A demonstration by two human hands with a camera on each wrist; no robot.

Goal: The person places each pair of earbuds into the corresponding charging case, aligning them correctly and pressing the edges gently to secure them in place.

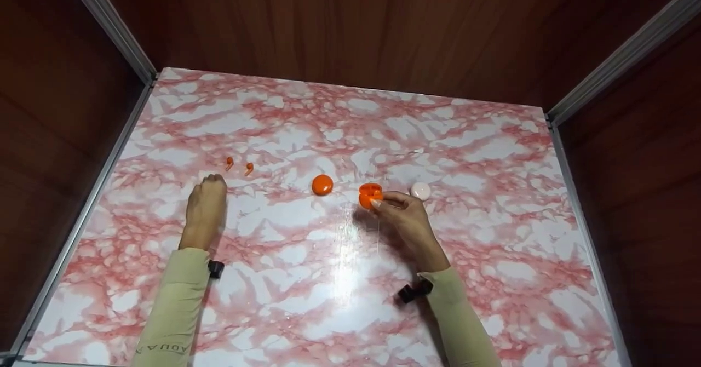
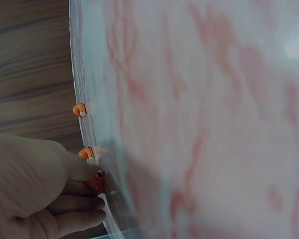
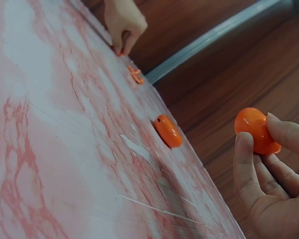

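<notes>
My right hand [image 1: 408, 216] holds an open orange earbud case [image 1: 371, 195] above the table, thumb and fingers pinching its sides. Its raised lid and hollow inside show in the head view. At the left, my left hand [image 1: 207, 205] reaches down to the tabletop and pinches an orange earbud [image 2: 95, 183], mostly hidden by the fingers. Just beyond that hand lie two loose orange earbuds, one to the left [image 1: 229, 163] and one to the right [image 1: 249, 168]. A closed orange round case [image 1: 322, 184] rests left of the held one.
A white round case [image 1: 420, 191] lies on the table just behind my right hand. The pink-and-white marbled tabletop [image 1: 306, 301] is bounded by dark wood panels [image 1: 350, 27] at the back and sides, with metal edging [image 1: 586, 235] along the right.
</notes>
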